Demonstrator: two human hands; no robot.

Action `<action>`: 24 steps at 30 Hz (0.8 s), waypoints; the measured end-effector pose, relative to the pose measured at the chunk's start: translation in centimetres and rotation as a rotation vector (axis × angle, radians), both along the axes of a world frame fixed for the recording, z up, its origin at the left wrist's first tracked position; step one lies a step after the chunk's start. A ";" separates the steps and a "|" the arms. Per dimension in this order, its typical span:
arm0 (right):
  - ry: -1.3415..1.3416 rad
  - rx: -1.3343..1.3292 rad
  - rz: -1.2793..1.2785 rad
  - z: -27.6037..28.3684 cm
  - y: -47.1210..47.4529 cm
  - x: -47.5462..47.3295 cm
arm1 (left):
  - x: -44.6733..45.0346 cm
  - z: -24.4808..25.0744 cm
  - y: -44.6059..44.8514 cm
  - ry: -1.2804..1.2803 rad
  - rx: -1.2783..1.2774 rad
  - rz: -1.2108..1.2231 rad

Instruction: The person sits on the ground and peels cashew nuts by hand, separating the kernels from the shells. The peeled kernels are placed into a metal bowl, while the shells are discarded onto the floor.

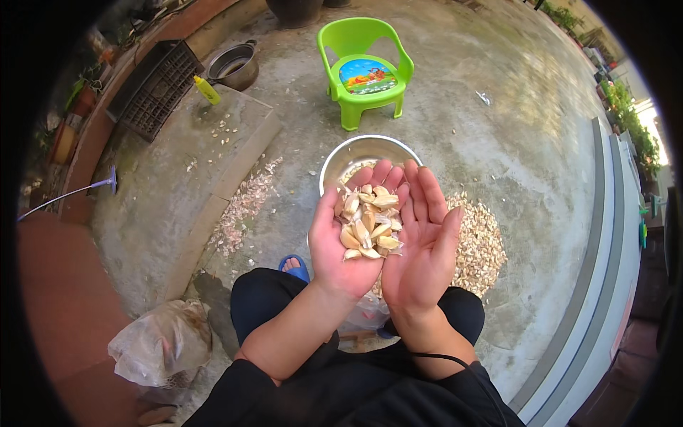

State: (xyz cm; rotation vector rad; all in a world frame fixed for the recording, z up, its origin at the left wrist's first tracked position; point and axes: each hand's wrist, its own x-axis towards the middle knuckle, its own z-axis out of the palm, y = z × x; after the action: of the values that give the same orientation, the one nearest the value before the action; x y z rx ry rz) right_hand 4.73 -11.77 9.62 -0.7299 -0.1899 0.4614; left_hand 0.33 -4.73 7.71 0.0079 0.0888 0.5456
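Observation:
Cupped together, palms up, my left hand (341, 261) and my right hand (421, 251) are raised above my knees. A small heap of garlic cloves (368, 224), some with papery skin, lies mostly on my left palm and fingers; its edge reaches the seam between the hands. My right palm is largely bare. Just beyond my fingertips is a steel basin (341, 152) with pale cloves in it, partly hidden by the hands. To the right, a large pile of garlic cloves (477, 248) is spread on the concrete floor.
A green child's chair (349, 99) stands beyond the basin. Garlic skins (245, 205) lie along a low concrete ledge (213, 197) on the left. Further off are a yellow bottle (207, 89), a metal pot (235, 69) and a black crate (160, 85). A filled plastic bag (160, 341) sits lower left.

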 end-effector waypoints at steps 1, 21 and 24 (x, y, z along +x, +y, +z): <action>0.185 0.058 0.119 0.2 -0.2 0.3 | -0.2 0.1 0.1 -0.003 0.064 0.027; 0.225 0.106 0.137 -1.9 -0.1 0.3 | 0.4 0.0 -1.0 0.338 0.273 0.098; -0.134 -0.039 0.016 -0.6 -0.5 0.0 | -0.2 0.5 -1.9 0.264 0.152 -0.016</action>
State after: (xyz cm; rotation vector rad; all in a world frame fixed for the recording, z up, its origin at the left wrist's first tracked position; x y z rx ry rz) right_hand 4.74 -12.23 9.01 -0.7985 -0.3131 0.4325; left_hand 0.16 -6.62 8.21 0.2291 0.3047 0.5323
